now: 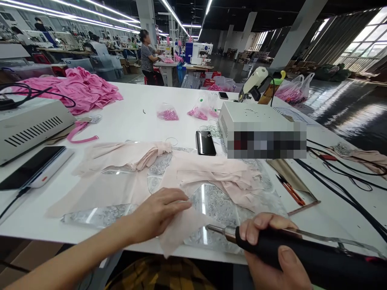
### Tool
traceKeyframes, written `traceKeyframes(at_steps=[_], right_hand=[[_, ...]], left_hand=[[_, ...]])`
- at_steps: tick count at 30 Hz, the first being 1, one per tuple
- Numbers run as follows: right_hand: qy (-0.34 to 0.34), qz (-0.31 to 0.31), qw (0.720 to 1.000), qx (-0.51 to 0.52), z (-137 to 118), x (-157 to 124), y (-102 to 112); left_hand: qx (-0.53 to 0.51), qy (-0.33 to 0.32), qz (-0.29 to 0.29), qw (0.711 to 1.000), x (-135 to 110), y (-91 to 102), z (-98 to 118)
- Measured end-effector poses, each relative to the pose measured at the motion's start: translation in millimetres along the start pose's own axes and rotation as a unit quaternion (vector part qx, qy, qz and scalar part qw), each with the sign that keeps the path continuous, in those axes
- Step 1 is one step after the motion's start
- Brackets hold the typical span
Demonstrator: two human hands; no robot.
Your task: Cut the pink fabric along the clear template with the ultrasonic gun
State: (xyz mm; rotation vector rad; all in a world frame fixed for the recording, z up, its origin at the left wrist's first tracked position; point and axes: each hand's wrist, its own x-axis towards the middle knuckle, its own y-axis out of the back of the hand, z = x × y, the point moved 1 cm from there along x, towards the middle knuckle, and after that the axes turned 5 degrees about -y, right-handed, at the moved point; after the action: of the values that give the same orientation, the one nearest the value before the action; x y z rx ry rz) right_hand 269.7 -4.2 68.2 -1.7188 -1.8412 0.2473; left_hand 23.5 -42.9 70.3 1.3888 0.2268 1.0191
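Observation:
My left hand point(157, 211) is closed on a small piece of pale pink fabric point(181, 233), which hangs toward the table's front edge. In my right hand point(269, 224) lies a thick black handheld tool point(332, 255) with a narrow metal tip. That tip points left and sits at the right side of the fabric piece; whether they touch I cannot tell. Beyond my hands, two stacks of pale pink fabric, a left stack point(127, 157) and a right stack point(217, 173), rest on a grey patterned clear-topped mat point(219, 205).
A grey box unit point(254, 117) stands at the right, with black cables point(341, 191) and orange-handled snips point(292, 191) near it. A phone point(206, 143) lies left of it. Bags of pink bits point(168, 113) and a bright pink cloth heap point(78, 88) lie farther back.

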Motion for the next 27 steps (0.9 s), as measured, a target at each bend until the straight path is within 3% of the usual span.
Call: traceKeyframes(at_steps=[3,5,12,15,19,27], right_hand=[[0.003,0.013,1.000,0.000,-0.5,-0.5,3.9],[0.005,0.033,0.999,0.003,-3.9,0.9,8.5],[0.031,0.101,0.994,-0.004,-14.5,-1.8,26.8],[0.028,0.114,0.993,0.005,-12.9,-8.3,27.6],[0.027,0.129,0.991,0.027,-7.9,-15.2,19.6],[0.035,0.178,0.983,0.029,6.7,-21.5,0.4]], left_hand=[[-0.029,-0.111,-0.120,0.986,13.2,-3.6,-10.6],[-0.007,-0.152,-0.152,0.977,22.3,-12.2,-14.1],[0.079,-0.074,-0.094,0.990,57.8,-40.0,-29.9],[0.048,-0.128,-0.113,0.984,65.2,-32.6,-34.1],[-0.031,-0.233,-0.178,0.956,65.1,-16.9,-41.6],[-0.130,-0.280,-0.238,0.921,71.8,-22.0,-57.4]])
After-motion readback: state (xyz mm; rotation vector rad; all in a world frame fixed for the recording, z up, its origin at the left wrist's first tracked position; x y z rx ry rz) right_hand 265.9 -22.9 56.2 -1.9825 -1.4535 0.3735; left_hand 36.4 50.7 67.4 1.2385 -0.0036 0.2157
